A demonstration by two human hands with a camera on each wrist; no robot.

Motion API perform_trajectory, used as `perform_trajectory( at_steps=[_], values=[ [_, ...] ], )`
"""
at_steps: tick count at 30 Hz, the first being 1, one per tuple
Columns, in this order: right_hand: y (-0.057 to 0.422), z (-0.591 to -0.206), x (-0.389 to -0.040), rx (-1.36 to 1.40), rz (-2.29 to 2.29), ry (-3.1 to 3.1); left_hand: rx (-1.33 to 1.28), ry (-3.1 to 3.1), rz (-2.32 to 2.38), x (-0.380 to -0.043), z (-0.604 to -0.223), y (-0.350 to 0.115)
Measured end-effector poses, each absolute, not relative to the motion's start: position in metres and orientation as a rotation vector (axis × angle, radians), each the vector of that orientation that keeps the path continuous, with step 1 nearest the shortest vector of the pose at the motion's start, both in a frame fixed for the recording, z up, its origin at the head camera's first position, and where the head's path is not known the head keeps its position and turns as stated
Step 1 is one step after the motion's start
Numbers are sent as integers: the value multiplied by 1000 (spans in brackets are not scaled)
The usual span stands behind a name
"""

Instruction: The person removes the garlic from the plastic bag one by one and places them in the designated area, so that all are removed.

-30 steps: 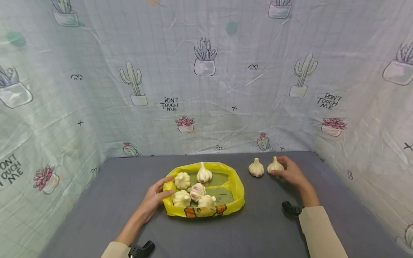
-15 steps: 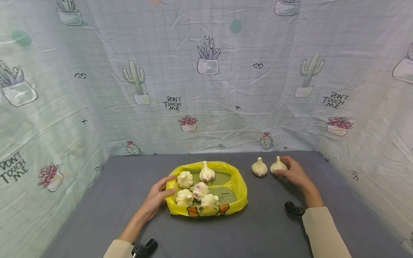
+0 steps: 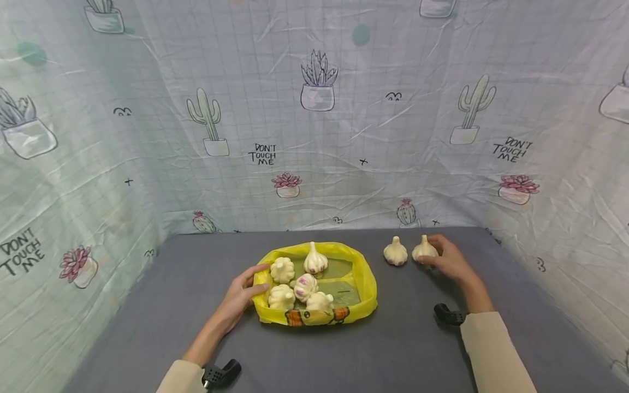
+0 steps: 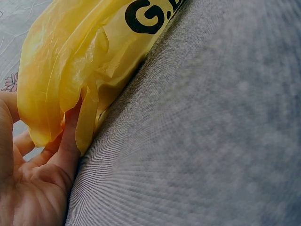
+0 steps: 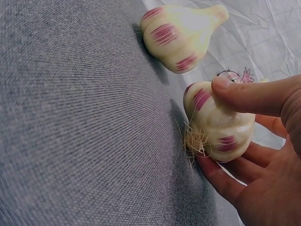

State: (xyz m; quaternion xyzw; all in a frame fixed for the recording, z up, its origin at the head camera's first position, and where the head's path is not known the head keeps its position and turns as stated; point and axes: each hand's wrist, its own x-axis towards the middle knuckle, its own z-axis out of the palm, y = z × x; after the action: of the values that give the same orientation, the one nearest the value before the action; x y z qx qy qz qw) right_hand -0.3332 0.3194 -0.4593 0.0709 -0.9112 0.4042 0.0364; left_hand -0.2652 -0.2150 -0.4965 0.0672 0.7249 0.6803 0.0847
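Observation:
A yellow plastic bag (image 3: 366,289), its rim folded open into a low basket shape, sits mid-table with several garlic bulbs (image 3: 305,287) inside. My left hand (image 3: 238,299) grips the bag's left side, with the thumb and fingers around its wall. In the left wrist view the fingertips disappear among the folds of yellow plastic (image 4: 70,70). To the right of the bag, my right hand (image 3: 452,262) holds a garlic bulb (image 5: 221,125) between thumb and fingers, close over the table, its dry roots and purple streaks showing. Just left of it another garlic bulb (image 3: 395,252) stands upright on the table.
The grey cloth-covered table (image 3: 403,349) reaches back to a hanging sheet (image 3: 344,136) printed with potted cacti, which also closes off both sides. Black straps with camera mounts (image 3: 222,374) sit on both wrists.
The head view has shifted slightly, moving the scene a little to the right in the picture. Both hands keep their places on the bag and the garlic bulb.

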Motion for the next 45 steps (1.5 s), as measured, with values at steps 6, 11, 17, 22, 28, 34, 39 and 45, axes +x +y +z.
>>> perform_trajectory(
  at_steps=[6, 11, 17, 22, 28, 34, 39, 45],
  values=[
    [322, -459, -336, 253, 1235, -2801, 194, 2163, 2035, -265, -494, -216],
    [322, -459, -334, 258, 1242, -2813, 187, 2154, 2030, -264, -495, -215],
    [324, -457, -332, 220, 1254, -2847, 182, 2153, 2037, -263, -495, -215],
    [326, -453, -333, 155, 1286, -2895, 190, 2152, 2041, -264, -495, -216],
    [327, -450, -330, 137, 1326, -2904, 191, 2163, 2034, -266, -496, -216],
    [324, -451, -330, 143, 1315, -2893, 183, 2165, 2027, -265, -496, -216],
    [323, -452, -332, 138, 1314, -2868, 193, 2173, 2031, -265, -495, -215],
    [324, -453, -332, 123, 1319, -2873, 191, 2175, 2025, -265, -495, -215]
  ],
)
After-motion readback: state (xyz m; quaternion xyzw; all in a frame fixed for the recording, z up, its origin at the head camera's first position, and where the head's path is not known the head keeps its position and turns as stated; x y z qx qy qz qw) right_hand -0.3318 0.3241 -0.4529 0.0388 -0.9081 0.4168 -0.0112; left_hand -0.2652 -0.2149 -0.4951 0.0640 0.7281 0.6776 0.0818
